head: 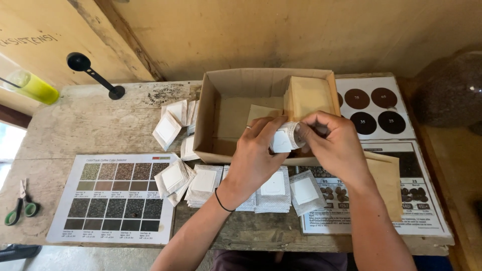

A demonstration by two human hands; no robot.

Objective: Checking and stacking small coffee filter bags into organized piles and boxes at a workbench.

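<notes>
My left hand (257, 153) and my right hand (332, 142) meet over the front edge of an open cardboard box (213, 115). Together they pinch a small white filter sachet (284, 138), curled between the fingers. Inside the box stand brown paper envelopes (310, 95), upright at its right end. Flat stacks of white sachets (273, 188) lie on the wooden table just below my hands. More loose white sachets (168, 129) lie to the left of the box.
A printed colour chart (118, 198) lies at the front left, green-handled scissors (20, 206) beside it. A black scoop (93, 74) and a yellow bottle (32, 86) sit at the back left. Printed sheets with dark circles (374, 106) cover the right. A brown envelope (386, 178) lies there.
</notes>
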